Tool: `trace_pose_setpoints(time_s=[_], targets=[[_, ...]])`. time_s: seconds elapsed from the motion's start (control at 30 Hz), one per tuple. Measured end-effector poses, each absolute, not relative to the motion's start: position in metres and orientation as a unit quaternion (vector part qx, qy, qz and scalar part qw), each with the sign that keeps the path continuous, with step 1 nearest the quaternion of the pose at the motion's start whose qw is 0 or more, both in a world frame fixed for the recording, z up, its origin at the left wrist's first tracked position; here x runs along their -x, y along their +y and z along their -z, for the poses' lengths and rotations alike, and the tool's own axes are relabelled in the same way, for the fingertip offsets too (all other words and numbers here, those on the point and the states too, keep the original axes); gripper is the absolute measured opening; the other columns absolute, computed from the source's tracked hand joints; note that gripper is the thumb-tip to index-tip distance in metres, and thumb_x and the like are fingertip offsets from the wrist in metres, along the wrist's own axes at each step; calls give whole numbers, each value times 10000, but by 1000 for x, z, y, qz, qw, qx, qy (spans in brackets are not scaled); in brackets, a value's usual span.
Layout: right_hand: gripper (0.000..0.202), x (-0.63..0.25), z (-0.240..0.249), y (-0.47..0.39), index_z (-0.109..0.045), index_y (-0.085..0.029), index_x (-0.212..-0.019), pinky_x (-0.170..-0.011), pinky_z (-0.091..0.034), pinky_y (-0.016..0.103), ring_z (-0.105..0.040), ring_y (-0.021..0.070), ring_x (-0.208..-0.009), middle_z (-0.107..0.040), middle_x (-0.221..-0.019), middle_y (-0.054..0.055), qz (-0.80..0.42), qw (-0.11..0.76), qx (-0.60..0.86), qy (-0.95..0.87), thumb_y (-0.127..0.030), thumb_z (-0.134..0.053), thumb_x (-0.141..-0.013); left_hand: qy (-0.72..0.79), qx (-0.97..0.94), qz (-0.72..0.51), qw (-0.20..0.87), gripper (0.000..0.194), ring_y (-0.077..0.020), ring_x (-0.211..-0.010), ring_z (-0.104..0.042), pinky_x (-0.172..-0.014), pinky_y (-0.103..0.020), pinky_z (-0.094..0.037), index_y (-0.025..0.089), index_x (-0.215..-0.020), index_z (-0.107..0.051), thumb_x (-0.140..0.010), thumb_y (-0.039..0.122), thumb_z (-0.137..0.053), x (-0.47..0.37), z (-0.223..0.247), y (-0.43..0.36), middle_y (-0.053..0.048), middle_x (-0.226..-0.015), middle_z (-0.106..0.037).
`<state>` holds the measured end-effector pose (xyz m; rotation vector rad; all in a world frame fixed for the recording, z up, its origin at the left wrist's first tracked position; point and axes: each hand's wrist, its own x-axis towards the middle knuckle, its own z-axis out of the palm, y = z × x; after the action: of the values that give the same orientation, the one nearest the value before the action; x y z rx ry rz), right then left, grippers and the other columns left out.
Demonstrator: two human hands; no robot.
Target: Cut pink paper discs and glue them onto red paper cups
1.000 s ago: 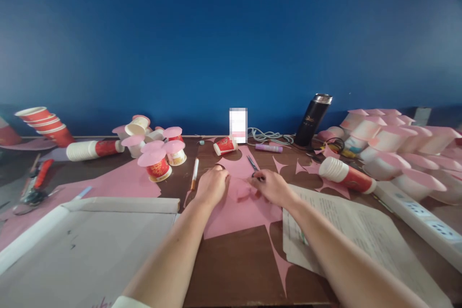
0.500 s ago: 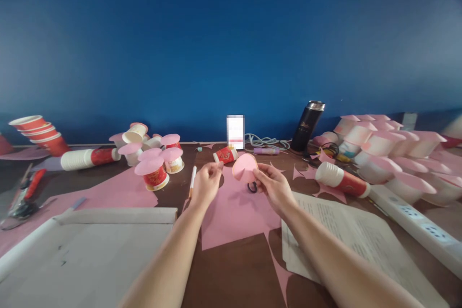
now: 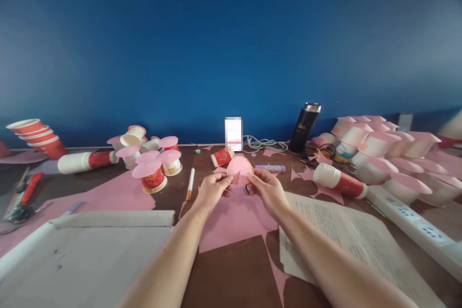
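A pink paper circle (image 3: 240, 167) with a small slit or fold at its lower edge is held up in front of me. My left hand (image 3: 215, 191) pinches its lower left edge between thumb and fingers. On its lower right edge, my right hand (image 3: 267, 187) grips it the same way. Below both hands lies a pink paper sheet (image 3: 231, 221). A red paper cup (image 3: 222, 157) rests on its side just behind the circle. Dark scissors loops, partly hidden, show by my right fingers.
Left of centre stand several cups topped with pink discs (image 3: 148, 168); many more crowd the right (image 3: 404, 163). A black flask (image 3: 305, 127), purple glue stick (image 3: 270, 168), cutter-like white marker (image 3: 191, 183), printed papers (image 3: 335, 236), power strip (image 3: 415, 221) and white box lid (image 3: 108, 260) surround the work area.
My left hand has moved right and taken hold of the pink circle. My right hand has shifted slightly left and down with it, and the view has tilted a little.
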<state>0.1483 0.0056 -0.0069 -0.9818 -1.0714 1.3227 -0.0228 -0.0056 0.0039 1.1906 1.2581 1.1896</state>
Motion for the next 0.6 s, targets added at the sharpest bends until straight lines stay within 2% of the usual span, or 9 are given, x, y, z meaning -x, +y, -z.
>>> trace_pose_setpoints(time_s=[0.1, 0.23, 0.47, 0.6], targets=[[367, -147, 7, 5, -642, -149, -747, -473, -410, 215, -498, 91, -483, -578, -537, -26, -558, 536, 439, -457, -481, -766, -654, 512, -449, -510, 525, 317, -151, -652, -640, -626, -267, -554, 116, -813, -696, -681, 399, -748, 20, -4, -5, -50, -681, -660], [377, -145, 5, 3, -594, -152, -634, -436, -359, 205, -440, 74, -434, -529, -487, -37, -555, 522, 446, -470, -493, -752, -663, 499, -417, -517, 557, 270, -160, -679, -665, -698, -287, -576, 105, -792, -691, -685, 342, -767, 17, -6, -7, -58, -677, -683], [372, -143, 6, 2, -568, -162, -594, -422, -339, 212, -422, 75, -412, -504, -468, -45, -557, 521, 443, -470, -474, -761, -650, 483, -383, -524, 587, 237, -162, -691, -681, -733, -298, -583, 95, -758, -676, -684, 289, -789, 15, -6, -7, -75, -696, -695], [368, -142, 10, 4, -567, -167, -595, -431, -340, 219, -429, 76, -405, -510, -465, -45, -540, 522, 446, -487, -483, -737, -676, 492, -374, -519, 591, 239, -175, -706, -686, -697, -301, -590, 97, -789, -677, -687, 283, -788, 15, -7, -7, -79, -703, -691]])
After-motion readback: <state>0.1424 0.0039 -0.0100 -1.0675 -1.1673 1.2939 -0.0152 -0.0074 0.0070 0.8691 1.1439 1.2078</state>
